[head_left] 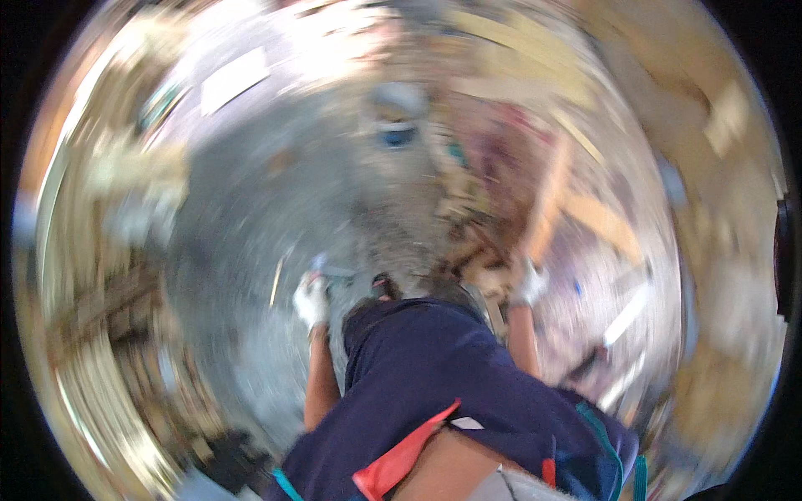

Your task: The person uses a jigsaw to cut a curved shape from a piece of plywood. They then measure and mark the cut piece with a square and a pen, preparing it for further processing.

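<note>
The whole view is smeared by motion. My left hand [312, 301], in a white glove, hangs over the grey floor left of my legs. Its fingers look closed on a slim greenish-grey tool with a blue part [332, 271]; the exact kind is too blurred to tell. On the right, my gloved right hand [530, 285] is closed round the near end of a long orange-brown wooden board [550, 204]. The board points away from me, its far end raised toward the upper right.
A pale stick [276, 281] lies by my left hand. Ahead stands a grey-and-blue bucket-like container [398, 117]. Wood scraps [480, 259] litter the ground between my feet and the board. Another wooden piece [603, 224] and a long white-bladed object [626, 316] lie at right.
</note>
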`<state>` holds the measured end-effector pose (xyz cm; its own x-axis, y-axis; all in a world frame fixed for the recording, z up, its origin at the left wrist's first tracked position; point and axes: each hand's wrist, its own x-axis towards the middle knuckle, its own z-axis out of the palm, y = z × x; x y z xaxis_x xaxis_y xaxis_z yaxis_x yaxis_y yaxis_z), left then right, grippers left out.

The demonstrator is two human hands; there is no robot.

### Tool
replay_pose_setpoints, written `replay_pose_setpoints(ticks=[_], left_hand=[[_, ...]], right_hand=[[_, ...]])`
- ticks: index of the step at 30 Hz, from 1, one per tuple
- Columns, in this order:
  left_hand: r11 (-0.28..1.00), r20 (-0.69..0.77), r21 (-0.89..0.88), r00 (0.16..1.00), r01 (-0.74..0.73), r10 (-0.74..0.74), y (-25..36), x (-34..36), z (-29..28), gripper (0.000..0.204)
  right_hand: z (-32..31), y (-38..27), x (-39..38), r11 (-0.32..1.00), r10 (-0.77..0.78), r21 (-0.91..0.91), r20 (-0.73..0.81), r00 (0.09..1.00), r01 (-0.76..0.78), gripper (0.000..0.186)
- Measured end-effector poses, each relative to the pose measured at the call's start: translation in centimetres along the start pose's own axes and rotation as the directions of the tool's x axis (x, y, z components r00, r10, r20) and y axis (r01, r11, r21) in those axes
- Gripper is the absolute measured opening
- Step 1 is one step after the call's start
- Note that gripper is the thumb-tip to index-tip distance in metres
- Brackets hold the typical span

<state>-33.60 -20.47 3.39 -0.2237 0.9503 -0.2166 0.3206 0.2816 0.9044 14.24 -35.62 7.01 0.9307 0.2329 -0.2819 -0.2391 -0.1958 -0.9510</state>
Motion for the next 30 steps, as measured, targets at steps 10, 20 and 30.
replay_pose_setpoints(ticks=[10, 20, 30], left_hand=[[0.992, 0.074, -0.088, 0.993, -0.086, 0.093, 4.4, -1.0, 6.5, 0.026], [0.974, 0.069, 0.108, 0.979, -0.197, 0.190, 8.7, -4.8, 11.5, 0.027], [0.989, 0.039, 0.146, 0.999, -0.031, 0.025, 10.6, -11.7, 11.4, 0.030]], right_hand=[[0.6, -7.6, 13.1, 0.918, 0.146, 0.397, -0.375, 0.916, 0.016, 0.054], [-5.5, -14.2, 30.2, 0.729, -0.311, -0.598, 0.144, 0.939, 0.333, 0.083], [-19.2, -13.5, 36.8, -0.090, 0.073, -0.659, 0.743, 0.665, 0.747, 0.104]])
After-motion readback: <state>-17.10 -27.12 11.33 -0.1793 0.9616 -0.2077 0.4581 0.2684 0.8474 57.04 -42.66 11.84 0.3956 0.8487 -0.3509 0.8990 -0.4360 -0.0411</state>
